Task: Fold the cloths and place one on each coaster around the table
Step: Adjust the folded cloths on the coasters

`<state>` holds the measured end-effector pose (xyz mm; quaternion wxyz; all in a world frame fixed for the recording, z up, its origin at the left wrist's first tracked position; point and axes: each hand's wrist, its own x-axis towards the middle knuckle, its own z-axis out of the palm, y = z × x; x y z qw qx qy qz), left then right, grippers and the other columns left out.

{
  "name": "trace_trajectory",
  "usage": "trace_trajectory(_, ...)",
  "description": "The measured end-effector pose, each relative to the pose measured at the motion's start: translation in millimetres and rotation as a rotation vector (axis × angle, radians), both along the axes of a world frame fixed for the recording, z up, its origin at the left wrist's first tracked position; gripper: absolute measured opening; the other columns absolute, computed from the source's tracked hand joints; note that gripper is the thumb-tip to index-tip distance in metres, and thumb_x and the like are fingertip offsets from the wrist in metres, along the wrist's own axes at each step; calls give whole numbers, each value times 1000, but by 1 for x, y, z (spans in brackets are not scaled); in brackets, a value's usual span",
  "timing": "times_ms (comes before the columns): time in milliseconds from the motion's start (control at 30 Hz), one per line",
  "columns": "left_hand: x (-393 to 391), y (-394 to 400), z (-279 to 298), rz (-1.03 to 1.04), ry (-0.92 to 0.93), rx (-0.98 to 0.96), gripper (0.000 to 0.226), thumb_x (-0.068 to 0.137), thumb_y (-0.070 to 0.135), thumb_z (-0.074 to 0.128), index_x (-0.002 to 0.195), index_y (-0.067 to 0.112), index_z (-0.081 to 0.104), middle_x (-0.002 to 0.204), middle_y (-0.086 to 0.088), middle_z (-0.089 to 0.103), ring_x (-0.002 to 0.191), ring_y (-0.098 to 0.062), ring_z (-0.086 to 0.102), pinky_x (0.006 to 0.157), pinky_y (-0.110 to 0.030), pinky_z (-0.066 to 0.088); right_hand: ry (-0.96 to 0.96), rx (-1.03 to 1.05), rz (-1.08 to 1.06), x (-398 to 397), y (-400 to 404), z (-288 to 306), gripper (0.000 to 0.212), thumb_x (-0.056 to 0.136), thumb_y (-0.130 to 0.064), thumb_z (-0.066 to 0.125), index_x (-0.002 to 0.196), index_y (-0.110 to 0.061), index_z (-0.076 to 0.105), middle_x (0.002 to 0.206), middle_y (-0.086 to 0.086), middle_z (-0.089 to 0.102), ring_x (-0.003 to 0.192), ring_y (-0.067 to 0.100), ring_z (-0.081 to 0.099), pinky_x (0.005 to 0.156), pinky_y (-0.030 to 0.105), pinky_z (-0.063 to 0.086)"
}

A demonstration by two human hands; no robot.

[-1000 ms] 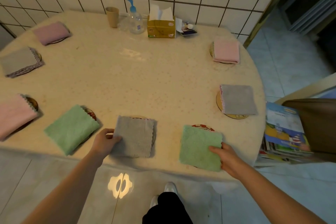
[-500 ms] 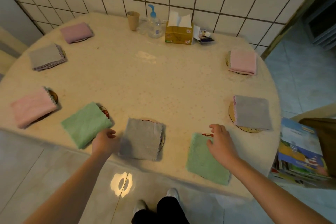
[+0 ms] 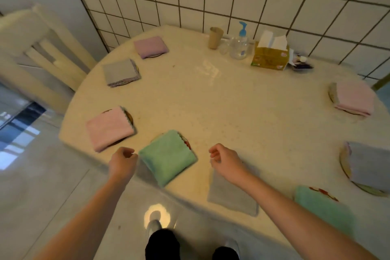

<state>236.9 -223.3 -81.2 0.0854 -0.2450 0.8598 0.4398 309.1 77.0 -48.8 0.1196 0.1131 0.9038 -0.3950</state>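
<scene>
Flanking the folded green cloth (image 3: 167, 157) on its coaster at the near table (image 3: 232, 112) edge, left hand (image 3: 122, 163) nearer, right hand (image 3: 226, 161) further; both sets of fingers loosely curled, holding nothing.

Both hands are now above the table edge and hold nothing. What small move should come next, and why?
Probably the left hand should nudge the near green cloth squarely onto its coaster. The cloth lies skewed, with the coaster's rim peeking out at its far right corner, and this hand hangs loosely curled just beside it.
</scene>
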Motion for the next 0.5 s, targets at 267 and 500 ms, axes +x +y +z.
trace_trajectory(267, -84, -122, 5, 158, -33, -53, 40, 86, 20, 63, 120, 3, 50, 113, -17, 57, 104, -38, 55, 80, -41, 44, -180, 104, -158, -72, -94, -27, 44, 79, -28, 68, 117, -12, 54, 115, 7, 64, 106, 25, 60, 89, 34, 47)
trace_trajectory(500, -119, -145, -29, 229, -233, 325, 33, 44, 30, 72, 63, 5, 62, 67, -14, 58, 73, -26, 55, 74, -40, 49, -375, 134, -206, -92, -109, -36, 52, 73, -39, 72, 116, -15, 55, 115, 5, 64, 105, 26, 60, 86, 33, 48)
